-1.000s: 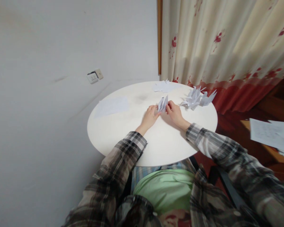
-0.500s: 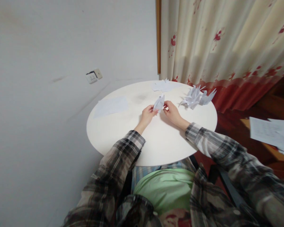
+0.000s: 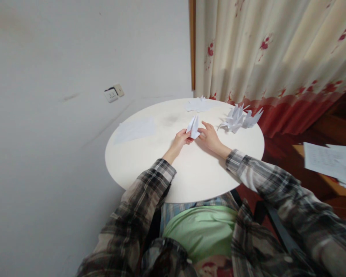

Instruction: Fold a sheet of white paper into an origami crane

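A folded piece of white paper, narrow and pointed at the top, is pinched at its lower left by my left hand. Just to its right is my right hand, with the index finger raised and the thumb and fingers apart. Some of its fingertips are at the paper's right edge; whether they touch it I cannot tell. Both hands are over the middle of the round white table. Folded white paper pieces with pointed tips are heaped on the table beyond my right hand.
A flat white sheet lies on the table's left side. More white paper rests at the far edge. A wall with a socket borders the left, and a curtain hangs behind. Printed sheets lie on a lower surface at right.
My right hand's fingers have spread away from the folded paper, the index finger lifting. The paper has turned slightly in my left hand and shows a narrower, more upright shape.
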The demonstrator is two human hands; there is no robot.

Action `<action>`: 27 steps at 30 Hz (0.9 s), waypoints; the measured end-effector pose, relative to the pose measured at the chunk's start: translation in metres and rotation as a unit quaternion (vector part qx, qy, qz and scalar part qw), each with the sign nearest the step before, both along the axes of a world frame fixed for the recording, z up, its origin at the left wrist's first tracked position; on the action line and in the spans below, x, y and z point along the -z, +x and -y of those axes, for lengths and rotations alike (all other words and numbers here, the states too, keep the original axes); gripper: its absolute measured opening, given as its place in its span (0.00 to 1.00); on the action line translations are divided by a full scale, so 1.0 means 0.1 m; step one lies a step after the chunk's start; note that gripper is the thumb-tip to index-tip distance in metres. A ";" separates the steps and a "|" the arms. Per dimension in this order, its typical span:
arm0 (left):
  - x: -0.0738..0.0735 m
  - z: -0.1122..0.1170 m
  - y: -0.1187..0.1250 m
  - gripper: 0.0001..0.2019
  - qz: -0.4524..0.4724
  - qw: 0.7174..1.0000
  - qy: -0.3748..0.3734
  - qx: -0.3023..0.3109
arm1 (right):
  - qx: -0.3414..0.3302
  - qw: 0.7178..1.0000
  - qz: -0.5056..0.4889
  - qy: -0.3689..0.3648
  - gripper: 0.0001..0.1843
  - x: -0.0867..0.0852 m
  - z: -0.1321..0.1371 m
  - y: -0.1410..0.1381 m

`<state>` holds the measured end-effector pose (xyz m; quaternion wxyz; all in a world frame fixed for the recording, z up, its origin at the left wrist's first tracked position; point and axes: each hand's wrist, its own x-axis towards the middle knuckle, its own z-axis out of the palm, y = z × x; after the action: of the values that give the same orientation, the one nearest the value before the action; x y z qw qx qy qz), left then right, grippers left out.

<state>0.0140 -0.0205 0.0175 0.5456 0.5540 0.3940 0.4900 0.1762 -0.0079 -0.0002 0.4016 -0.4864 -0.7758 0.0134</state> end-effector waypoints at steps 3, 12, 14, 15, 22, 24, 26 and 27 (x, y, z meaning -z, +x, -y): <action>0.00 0.00 0.00 0.10 -0.007 1.000 0.012 -0.002 | -0.047 0.997 0.010 -0.059 0.15 -0.05 0.03 -0.02; 0.09 -0.06 0.01 0.14 -0.003 0.996 0.089 0.003 | -0.087 0.980 -0.131 -0.121 0.11 -0.08 0.07 -0.04; 0.10 -0.10 -0.01 0.12 -0.012 0.993 0.113 -0.016 | -0.099 0.968 -0.184 -0.139 0.09 -0.06 0.03 -0.06; 0.11 -0.12 -0.01 0.11 -0.021 0.991 0.125 -0.029 | -0.112 0.956 -0.224 -0.155 0.07 -0.04 0.01 -0.07; 0.10 -0.18 -0.05 0.08 -0.127 0.968 0.193 -0.101 | -0.152 0.842 -0.423 -0.298 0.02 -0.12 0.00 -0.10; 0.09 -0.16 -0.05 0.10 -0.160 0.957 0.215 -0.110 | -0.137 0.827 -0.436 -0.327 0.02 -0.16 0.03 -0.09; 0.07 -0.13 -0.05 0.12 -0.198 0.940 0.254 -0.115 | -0.130 0.818 -0.444 -0.342 0.03 -0.19 0.06 -0.08; 0.06 -0.11 -0.05 0.13 -0.217 0.929 0.275 -0.115 | -0.128 0.818 -0.443 -0.344 0.03 -0.19 0.06 -0.08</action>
<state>0.0090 -0.0092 0.0112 0.2127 0.7261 0.4135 0.5065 0.1687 -0.0141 0.0191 0.5031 -0.4309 -0.5141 0.5449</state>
